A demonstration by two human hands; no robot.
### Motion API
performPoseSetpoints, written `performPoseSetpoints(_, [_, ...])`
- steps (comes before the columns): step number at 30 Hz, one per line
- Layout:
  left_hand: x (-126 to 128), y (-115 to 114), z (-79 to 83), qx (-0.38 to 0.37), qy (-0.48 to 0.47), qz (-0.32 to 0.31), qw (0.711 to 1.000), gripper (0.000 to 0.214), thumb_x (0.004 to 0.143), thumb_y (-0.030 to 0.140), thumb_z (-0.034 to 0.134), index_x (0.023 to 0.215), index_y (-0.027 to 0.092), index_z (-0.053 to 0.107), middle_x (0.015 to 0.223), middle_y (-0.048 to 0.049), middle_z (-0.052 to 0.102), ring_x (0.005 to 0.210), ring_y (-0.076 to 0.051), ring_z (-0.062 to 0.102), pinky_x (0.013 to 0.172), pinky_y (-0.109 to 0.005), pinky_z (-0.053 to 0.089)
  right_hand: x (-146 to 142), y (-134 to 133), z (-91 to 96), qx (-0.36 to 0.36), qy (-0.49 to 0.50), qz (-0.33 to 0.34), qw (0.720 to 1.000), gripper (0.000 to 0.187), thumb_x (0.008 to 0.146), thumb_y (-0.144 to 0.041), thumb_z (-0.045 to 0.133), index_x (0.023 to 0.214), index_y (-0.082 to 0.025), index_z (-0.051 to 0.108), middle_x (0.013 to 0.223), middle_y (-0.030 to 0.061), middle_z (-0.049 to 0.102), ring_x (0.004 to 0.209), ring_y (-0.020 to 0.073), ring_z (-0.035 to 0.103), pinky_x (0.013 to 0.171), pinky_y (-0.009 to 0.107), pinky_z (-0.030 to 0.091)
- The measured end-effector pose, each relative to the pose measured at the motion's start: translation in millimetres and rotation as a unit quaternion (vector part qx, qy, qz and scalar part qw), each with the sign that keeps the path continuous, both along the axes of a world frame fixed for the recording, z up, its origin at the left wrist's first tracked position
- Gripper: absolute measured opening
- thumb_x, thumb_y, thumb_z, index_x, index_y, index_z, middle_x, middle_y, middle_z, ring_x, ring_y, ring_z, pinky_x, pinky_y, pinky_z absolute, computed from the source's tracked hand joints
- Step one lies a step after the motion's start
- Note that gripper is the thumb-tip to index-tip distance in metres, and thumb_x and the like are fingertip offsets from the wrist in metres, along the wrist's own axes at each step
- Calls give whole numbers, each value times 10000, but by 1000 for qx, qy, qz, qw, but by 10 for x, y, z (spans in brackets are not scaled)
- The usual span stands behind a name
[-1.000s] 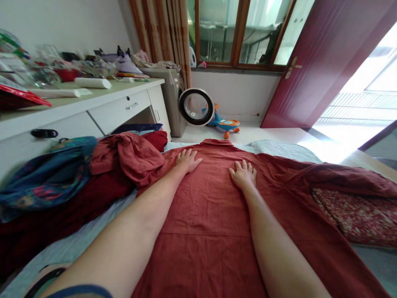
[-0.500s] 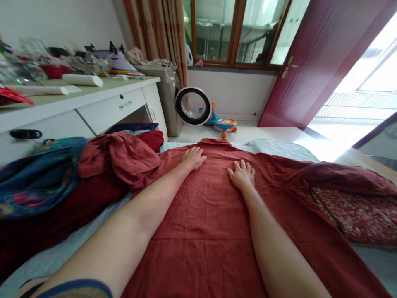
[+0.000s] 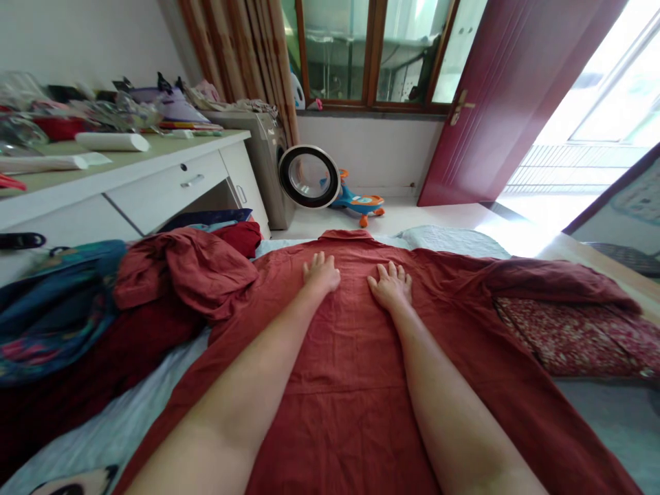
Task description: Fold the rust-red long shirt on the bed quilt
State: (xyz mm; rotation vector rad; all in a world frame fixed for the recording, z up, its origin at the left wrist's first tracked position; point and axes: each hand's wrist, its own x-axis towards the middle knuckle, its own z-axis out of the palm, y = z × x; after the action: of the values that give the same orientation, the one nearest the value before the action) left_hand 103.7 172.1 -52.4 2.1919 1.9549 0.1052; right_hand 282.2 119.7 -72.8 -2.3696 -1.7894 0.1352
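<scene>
A rust-red long-sleeved shirt point(image 3: 350, 344) lies spread out before me, its collar point(image 3: 345, 234) at the far end. My left hand point(image 3: 322, 273) presses on the upper left of the shirt's back, fingers apart and slightly bent. On the other side of the middle, my right hand point(image 3: 392, 284) rests flat with its fingers spread. Neither hand grips the cloth. The left sleeve is bunched over other clothes, while the right sleeve point(image 3: 562, 282) lies across a red floral cloth point(image 3: 577, 337).
Blue patterned clothing point(image 3: 56, 302) is heaped at the left on a pale bedsheet point(image 3: 149, 399). Beyond stand a cluttered white cabinet point(image 3: 159, 179) and a washing machine with its round door point(image 3: 309, 177) swung out. A blue ride-on toy point(image 3: 361, 201) sits near the red door point(image 3: 505, 89).
My left hand has turned, its fingers now pointing more away from me and bent more. My right hand stays flat on the shirt. The whole view has shifted, moving the room's things leftward.
</scene>
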Motion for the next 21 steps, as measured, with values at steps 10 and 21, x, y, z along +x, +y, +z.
performPoseSetpoints(10, [386,-875,-150,30,-6,-37,999,603,940,489,319,1505,282,298,1611,-56,232,1482,-318,151,1151,-640,145,-33,11,6,76,74,144,984,471,932,-236,413,1399,-233,477,1515,51,425,1425,192,301,1161,428,192])
performPoseSetpoints(21, [392,-843,-213,34,-10,-43,998,636,937,505,301,1523,259,268,1613,-73,222,1481,-335,141,1148,-658,103,-57,79,3,8,25,109,994,530,969,-482,354,1436,-252,454,1567,43,337,1444,262,259,1158,446,193])
